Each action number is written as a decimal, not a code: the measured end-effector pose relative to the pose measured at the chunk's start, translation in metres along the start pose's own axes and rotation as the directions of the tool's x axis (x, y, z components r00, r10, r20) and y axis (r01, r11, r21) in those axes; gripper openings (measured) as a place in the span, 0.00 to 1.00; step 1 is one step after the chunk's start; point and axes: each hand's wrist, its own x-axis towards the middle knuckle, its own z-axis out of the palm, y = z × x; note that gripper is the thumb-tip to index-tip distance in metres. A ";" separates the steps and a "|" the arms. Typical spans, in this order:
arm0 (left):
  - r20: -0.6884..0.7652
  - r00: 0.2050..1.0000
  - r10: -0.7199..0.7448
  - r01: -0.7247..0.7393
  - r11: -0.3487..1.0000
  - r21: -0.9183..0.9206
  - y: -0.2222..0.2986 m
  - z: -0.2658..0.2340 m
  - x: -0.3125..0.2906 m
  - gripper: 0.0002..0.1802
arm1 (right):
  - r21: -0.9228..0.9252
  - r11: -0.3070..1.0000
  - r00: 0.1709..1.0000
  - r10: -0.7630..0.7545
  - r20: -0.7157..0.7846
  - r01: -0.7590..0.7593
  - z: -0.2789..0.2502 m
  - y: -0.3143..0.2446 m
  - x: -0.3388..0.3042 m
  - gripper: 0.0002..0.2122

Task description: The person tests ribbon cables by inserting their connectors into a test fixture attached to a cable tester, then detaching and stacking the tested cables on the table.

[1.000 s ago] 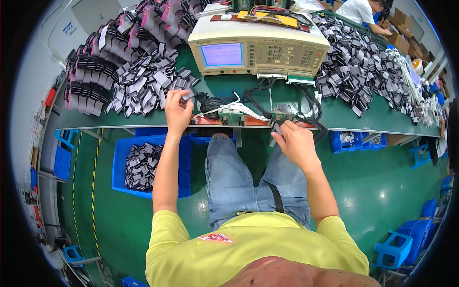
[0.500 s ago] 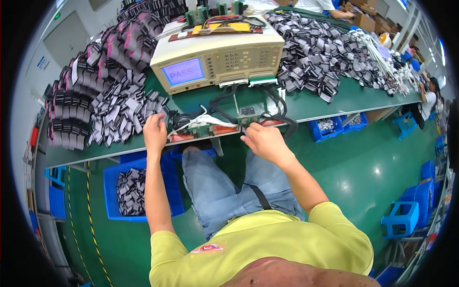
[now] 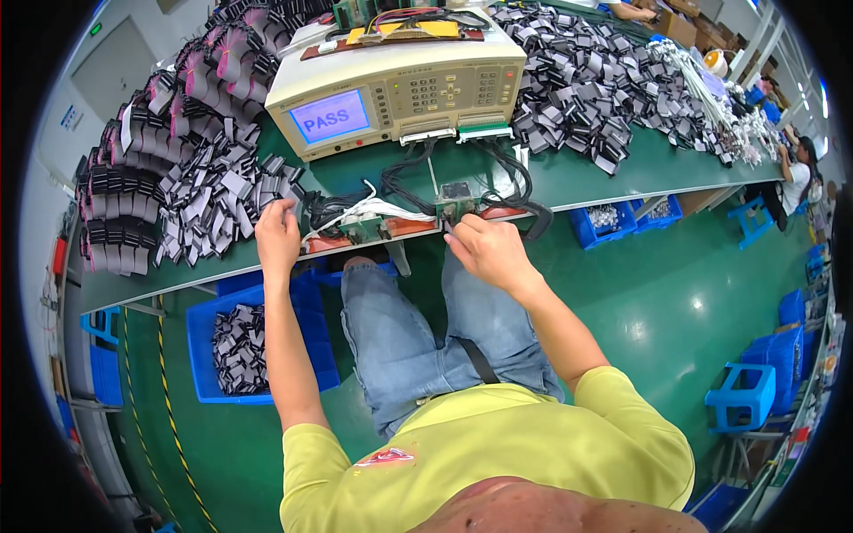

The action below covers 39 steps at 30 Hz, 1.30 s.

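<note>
While the left grip (image 3: pixel 279 238) curls its fingers at the edge of a heap of short grey ribbon cables (image 3: pixel 216 200), lying leftward and beyond, whether it holds one cannot be told. Right grip (image 3: pixel 489 250): thumb and fingers drawn together at a green fixture (image 3: pixel 457 206) (anything between them is hidden). Beyond both grips: beige tester (image 3: pixel 395 80), screen lit, on green desk (image 3: pixel 577 185). Below left grip: blue bin (image 3: pixel 201 351), grey-and-black pieces inside.

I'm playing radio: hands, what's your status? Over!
Left hand beside grey pile. Right hand at green fixture, grip unclear. Black wires close by.
</note>
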 end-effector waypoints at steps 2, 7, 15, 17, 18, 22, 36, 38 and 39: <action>0.008 1.000 -0.008 0.008 1.000 0.007 0.002 -0.001 0.001 0.09 | 0.038 0.998 0.995 -0.044 -0.091 0.048 0.005 0.004 -0.003 0.13; 0.016 1.000 0.026 -0.026 0.999 0.025 -0.012 0.005 -0.007 0.09 | 0.277 0.952 0.991 -0.133 -0.024 0.134 -0.036 -0.033 -0.051 0.16; 0.015 1.000 -0.004 0.003 1.000 0.030 -0.009 -0.001 -0.007 0.09 | -0.075 0.976 0.911 0.160 -0.380 -0.203 -0.110 0.095 0.013 0.18; 0.023 1.000 0.006 -0.007 0.999 0.032 0.000 0.004 0.002 0.10 | -0.212 0.965 0.873 0.032 -0.487 -0.154 -0.130 0.163 0.054 0.09; 0.018 1.000 0.003 -0.004 0.999 0.043 -0.001 0.003 0.000 0.10 | -0.242 0.938 0.898 0.127 -0.421 -0.246 -0.135 0.175 0.070 0.20; -0.020 1.000 0.005 -0.004 1.000 0.015 -0.009 -0.004 -0.010 0.11 | 0.042 0.993 0.908 0.115 -0.402 -0.107 -0.116 0.130 0.084 0.27; 0.178 0.983 -0.050 0.179 0.499 -0.848 0.149 0.007 -0.060 0.21 | 0.778 0.628 0.999 0.048 -0.022 -0.013 -0.034 -0.005 0.008 0.22; 0.262 0.964 0.040 0.213 0.471 -0.856 0.160 0.015 -0.067 0.21 | 0.905 0.396 0.988 0.072 0.137 -0.155 -0.028 -0.009 0.004 0.19; 0.275 0.954 0.115 0.185 0.495 -0.849 0.161 0.018 -0.067 0.21 | 0.909 0.376 0.984 0.042 0.175 -0.177 -0.027 -0.005 0.002 0.18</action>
